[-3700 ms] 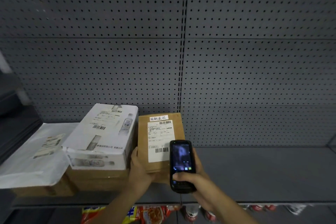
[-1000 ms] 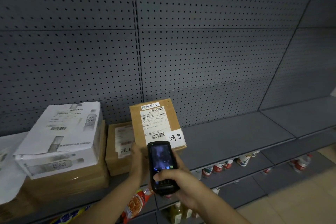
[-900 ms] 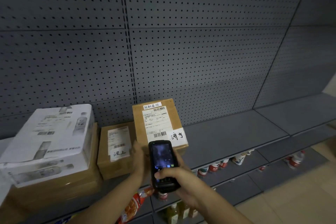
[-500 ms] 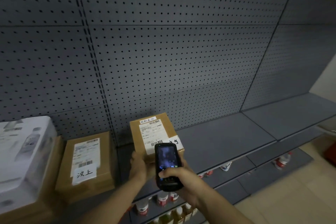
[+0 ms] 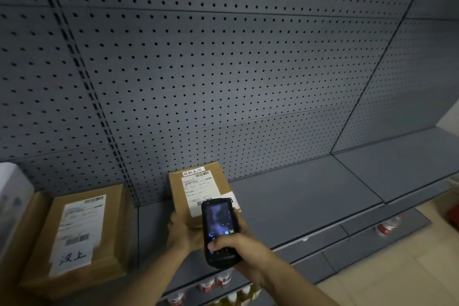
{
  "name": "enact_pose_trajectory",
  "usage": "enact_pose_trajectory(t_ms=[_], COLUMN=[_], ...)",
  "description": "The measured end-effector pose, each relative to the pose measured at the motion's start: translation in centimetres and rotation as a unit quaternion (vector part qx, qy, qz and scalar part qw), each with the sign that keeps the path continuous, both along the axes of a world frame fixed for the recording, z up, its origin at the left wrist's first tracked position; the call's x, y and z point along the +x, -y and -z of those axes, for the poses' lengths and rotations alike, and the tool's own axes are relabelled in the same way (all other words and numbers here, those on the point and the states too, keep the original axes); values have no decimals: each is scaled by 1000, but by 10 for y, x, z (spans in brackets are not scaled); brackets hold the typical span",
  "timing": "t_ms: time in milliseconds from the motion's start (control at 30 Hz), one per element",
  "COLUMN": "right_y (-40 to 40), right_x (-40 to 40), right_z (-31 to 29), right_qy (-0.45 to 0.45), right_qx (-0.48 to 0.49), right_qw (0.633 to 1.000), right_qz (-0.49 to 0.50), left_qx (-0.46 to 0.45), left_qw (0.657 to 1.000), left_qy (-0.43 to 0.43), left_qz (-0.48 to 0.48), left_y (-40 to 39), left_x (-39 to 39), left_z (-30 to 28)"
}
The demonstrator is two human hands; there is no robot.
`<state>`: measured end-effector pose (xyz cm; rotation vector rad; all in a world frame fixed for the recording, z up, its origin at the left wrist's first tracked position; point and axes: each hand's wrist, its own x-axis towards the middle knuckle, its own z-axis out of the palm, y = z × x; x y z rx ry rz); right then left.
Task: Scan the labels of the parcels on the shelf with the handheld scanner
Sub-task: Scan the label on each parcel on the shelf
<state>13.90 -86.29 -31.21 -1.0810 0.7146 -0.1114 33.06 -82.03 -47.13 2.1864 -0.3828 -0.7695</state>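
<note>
Cardboard parcel [image 5: 198,189], gripped by the left hand [image 5: 180,230], sat behind the scanner [image 5: 219,231] the right hand [image 5: 244,248] clasped; the scanner's body might have blocked the barcode.

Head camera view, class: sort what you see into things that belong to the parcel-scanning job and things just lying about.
Part of the job:
- black handheld scanner, gripped by the right hand
- small brown cardboard parcel with white label, held by the left hand
- flat brown cardboard parcel with handwritten tag
- grey metal shelf

Just lying about:
- red-capped bottles on the lower shelf
- grey pegboard wall
</note>
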Motion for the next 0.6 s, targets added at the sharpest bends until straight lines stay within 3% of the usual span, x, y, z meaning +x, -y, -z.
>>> enact_pose_trajectory(t_ms=[333, 433, 600], right_y=[9, 1, -33], right_x=[12, 24, 60], right_z=[10, 8, -1], right_qy=[3, 7, -20], right_qx=[-6, -9, -3], right_qw=[1000, 1000, 998], right_qz=[-19, -19, -57], left_qx=[-11, 47, 2], left_qw=[1000, 997, 989], left_qy=[-8, 40, 128], left_qz=[13, 44, 76], left_y=[-12, -28, -77], left_x=[-21, -23, -6], left_z=[-52, -69, -94])
